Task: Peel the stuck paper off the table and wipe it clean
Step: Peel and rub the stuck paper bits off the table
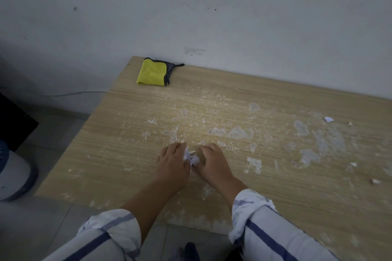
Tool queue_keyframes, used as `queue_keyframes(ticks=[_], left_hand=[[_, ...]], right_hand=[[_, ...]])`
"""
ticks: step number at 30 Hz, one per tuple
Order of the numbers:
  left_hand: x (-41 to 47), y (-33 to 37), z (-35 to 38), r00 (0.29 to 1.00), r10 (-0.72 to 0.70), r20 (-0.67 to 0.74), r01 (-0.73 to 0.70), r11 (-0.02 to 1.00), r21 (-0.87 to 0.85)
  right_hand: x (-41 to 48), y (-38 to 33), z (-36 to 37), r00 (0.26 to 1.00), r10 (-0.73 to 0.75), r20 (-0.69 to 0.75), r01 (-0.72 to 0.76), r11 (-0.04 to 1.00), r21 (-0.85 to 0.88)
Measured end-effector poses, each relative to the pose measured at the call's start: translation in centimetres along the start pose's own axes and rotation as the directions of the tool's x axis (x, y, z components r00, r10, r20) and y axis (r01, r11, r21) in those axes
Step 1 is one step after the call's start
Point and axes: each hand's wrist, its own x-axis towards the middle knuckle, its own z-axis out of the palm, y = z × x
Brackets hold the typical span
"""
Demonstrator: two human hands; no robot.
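A light wooden table is smeared with whitish glue and paper residue across its middle and right. Both hands rest on it near the front centre. My left hand is curled around a crumpled wad of white paper. Right beside it, my right hand presses fingertips down on the table, touching the wad's right side. A folded yellow cloth with a dark edge lies at the table's far left corner, against the wall.
Small torn paper scraps lie at the right: one far, one nearer, one by the right edge. A stuck white patch sits right of my hands. The wall runs behind the table. A grey bin stands on the floor at left.
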Motion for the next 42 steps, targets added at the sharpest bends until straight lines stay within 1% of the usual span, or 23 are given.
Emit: queue_keyframes(ticks=[3, 5, 6, 8, 9, 10, 12, 15, 20, 29, 32, 37, 42], left_hand=[[0.3, 1.5, 0.8, 0.995, 0.098, 0.034, -0.100, 0.994, 0.052], [0.4, 2.6, 1.7, 0.979, 0.200, 0.037, -0.203, 0.964, 0.174], [0.5, 3.3, 2.0, 0.968, 0.243, 0.061, -0.250, 0.945, 0.212], [0.5, 5.0, 3.3, 0.932, 0.327, 0.157, -0.357, 0.905, 0.233], [0.5, 5.9, 4.0, 0.918, 0.325, 0.227, -0.373, 0.902, 0.217], [0.6, 6.7, 4.8, 0.909, 0.301, 0.290, -0.365, 0.909, 0.202], [0.9, 8.3, 6.3, 0.905, 0.272, 0.327, -0.348, 0.916, 0.201], [1.0, 10.3, 8.4, 0.912, 0.234, 0.338, -0.303, 0.938, 0.169], [1.2, 13.6, 11.0, 0.921, 0.227, 0.318, -0.293, 0.940, 0.178], [2.1, 21.5, 15.8, 0.885, 0.312, 0.345, -0.393, 0.899, 0.193], [2.4, 24.1, 17.4, 0.875, 0.333, 0.352, -0.413, 0.892, 0.184], [2.9, 26.9, 19.8, 0.862, 0.396, 0.318, -0.463, 0.870, 0.171], [3.2, 29.7, 21.1, 0.846, 0.408, 0.343, -0.482, 0.861, 0.165]], right_hand=[[-0.6, 1.1, -1.0, 0.996, 0.042, -0.075, -0.049, 0.995, -0.091], [-1.3, 2.2, -1.8, 0.993, 0.073, -0.095, -0.088, 0.983, -0.158], [-1.7, 3.0, -2.2, 0.990, 0.095, -0.102, -0.112, 0.976, -0.185], [-2.6, 4.8, -2.8, 0.981, 0.148, -0.123, -0.170, 0.966, -0.197], [-3.0, 5.9, -3.2, 0.976, 0.178, -0.128, -0.200, 0.960, -0.196], [-3.5, 6.9, -3.5, 0.969, 0.212, -0.126, -0.234, 0.951, -0.200], [-4.5, 8.9, -4.2, 0.955, 0.271, -0.124, -0.292, 0.932, -0.215], [-6.3, 11.5, -5.2, 0.948, 0.289, -0.135, -0.314, 0.920, -0.234], [-8.2, 15.1, -6.9, 0.937, 0.321, -0.139, -0.347, 0.903, -0.254], [-10.3, 21.4, -11.0, 0.916, 0.357, -0.185, -0.394, 0.889, -0.235], [-10.9, 23.4, -12.1, 0.901, 0.389, -0.193, -0.426, 0.877, -0.222], [-11.4, 26.4, -13.7, 0.890, 0.398, -0.224, -0.443, 0.871, -0.213], [-12.2, 28.6, -15.3, 0.865, 0.438, -0.245, -0.487, 0.851, -0.197]])
